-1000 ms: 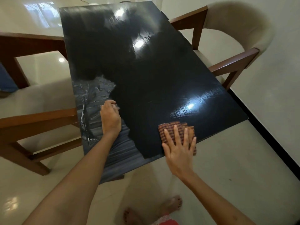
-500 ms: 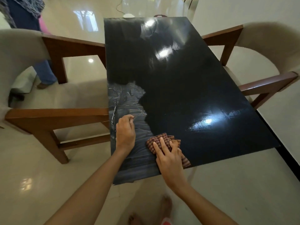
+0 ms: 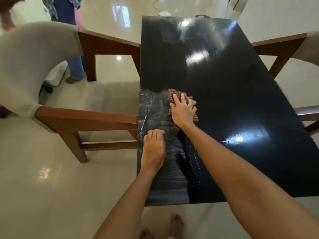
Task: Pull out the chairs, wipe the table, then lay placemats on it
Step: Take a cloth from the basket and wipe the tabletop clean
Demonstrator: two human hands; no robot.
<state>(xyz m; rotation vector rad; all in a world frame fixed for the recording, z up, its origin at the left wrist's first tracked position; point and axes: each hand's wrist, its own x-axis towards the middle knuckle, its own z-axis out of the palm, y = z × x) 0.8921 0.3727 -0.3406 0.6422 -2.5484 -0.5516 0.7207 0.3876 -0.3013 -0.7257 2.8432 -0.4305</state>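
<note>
A glossy black table (image 3: 233,94) runs away from me. My right hand (image 3: 183,110) presses flat on a red-brown checked cloth (image 3: 172,96) near the table's left side, about halfway up; most of the cloth is hidden under the palm. My left hand (image 3: 153,149) rests on the table near its left edge, closer to me, fingers curled and nothing in it. A beige chair with brown wooden arms (image 3: 82,118) stands off the table's left side. A second chair (image 3: 283,47) stands at the right side.
Another person's legs (image 3: 74,66) stand behind the left chair. My bare feet (image 3: 176,226) show below the table's near edge. The floor (image 3: 43,195) is shiny pale tile. A white cable and a small object lie on the floor beyond the far end.
My right hand has slid the cloth from the near right part of the table leftward and then away from me. My left hand has stayed near the left edge. The view swung left.
</note>
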